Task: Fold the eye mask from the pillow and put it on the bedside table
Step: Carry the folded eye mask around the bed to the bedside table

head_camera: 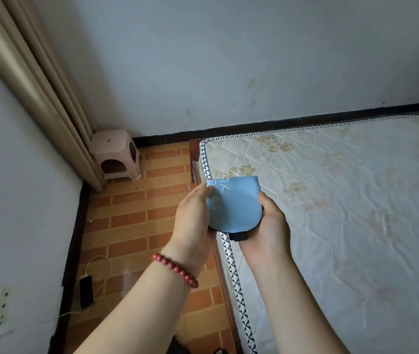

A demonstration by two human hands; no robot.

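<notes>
I pinch the folded eye mask [234,203] between my left hand [193,218] and right hand [267,226]; it looks soft, light, best gripped at its edges.

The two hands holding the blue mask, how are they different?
The left hand has a red bead bracelet on its wrist; the right hand has a bare wrist. The left pinches the eye mask's printed side edge; the right cups it from below, by the black strap. Both hold the folded mask.
</notes>
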